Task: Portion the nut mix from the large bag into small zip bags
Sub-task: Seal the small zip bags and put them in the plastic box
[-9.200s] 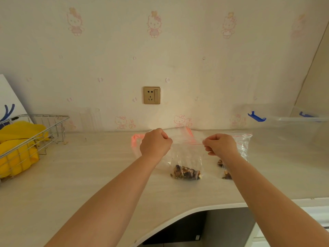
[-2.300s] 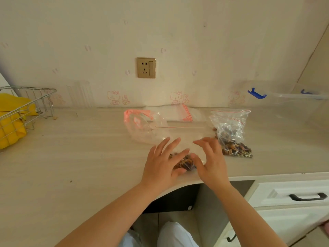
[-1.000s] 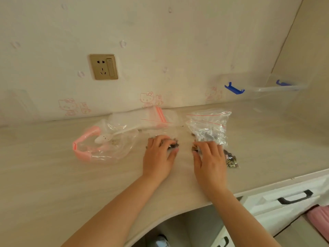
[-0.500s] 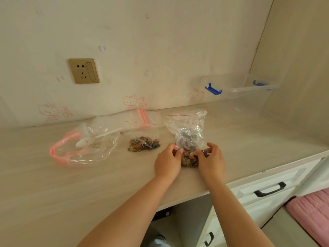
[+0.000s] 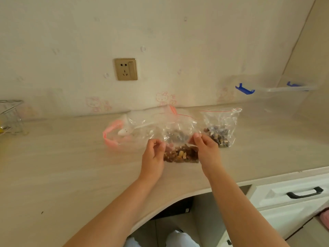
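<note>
Held bag: a small clear plastic zip bag with a thin red seal line (image 5: 179, 138), partly filled with brown and tan nut mix, stands at the middle of the pale wood-grain table (image 5: 71, 166), its bottom resting on the surface and its top upward.
Nut mix: it sits heaped in the lower part of the held bag, between the two hands.
Left hand (image 5: 154, 154): its fingers (image 5: 161, 144) curl in and pinch the bag's left edge.
Right hand (image 5: 207, 150): its fingers (image 5: 196, 136) pinch the bag's right edge, slightly higher up than the left hand does.
Second portion: another small clear zip bag with nut mix at its bottom (image 5: 220, 127) stands just beside the right hand, to its right and nearer the wall.
Large bag: a big clear plastic bag with a pink zip band (image 5: 124, 134) lies behind and left of the held bag, its mouth towards the left; a white spoon (image 5: 128, 130) lies inside it.
Wall: a beige socket plate (image 5: 125, 69) is mounted above the table on pale wallpaper with faint pink cat figures.
Right side: a clear plastic storage box with blue clips (image 5: 270, 98) stands against the wall.
Left edge: a wire basket (image 5: 10, 116) is partly in view.
Below the table: a white drawer with a black handle (image 5: 304, 192).
</note>
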